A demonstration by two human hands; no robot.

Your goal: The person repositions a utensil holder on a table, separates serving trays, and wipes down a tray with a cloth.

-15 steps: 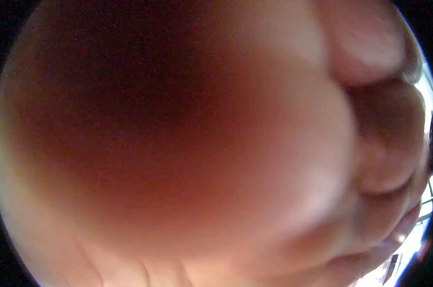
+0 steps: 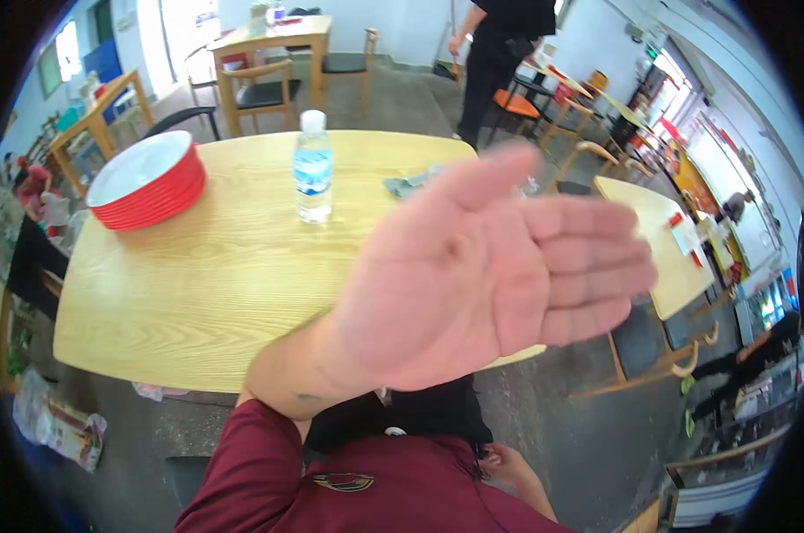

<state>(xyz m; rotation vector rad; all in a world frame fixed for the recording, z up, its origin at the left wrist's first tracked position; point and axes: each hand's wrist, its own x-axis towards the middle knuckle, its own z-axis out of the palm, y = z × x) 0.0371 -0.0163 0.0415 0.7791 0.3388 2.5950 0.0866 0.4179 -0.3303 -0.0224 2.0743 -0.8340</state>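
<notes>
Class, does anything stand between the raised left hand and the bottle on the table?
Nothing visible stands between the left hand and the bottle. The grey cloth lies low on the table, right of the bottle in this view.

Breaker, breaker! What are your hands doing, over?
Left hand open, palm facing camera. Right hand low, grip unclear. Bottle upright on table, untouched. Left hand blocks part of the table from view.

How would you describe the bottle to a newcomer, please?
Find the pale wooden table in the foreground. Near its far edge, right of the red-sided dish stack, stands the bottle. Unlike the stack, it is slim and clear, white-capped, with a blue label.
</notes>
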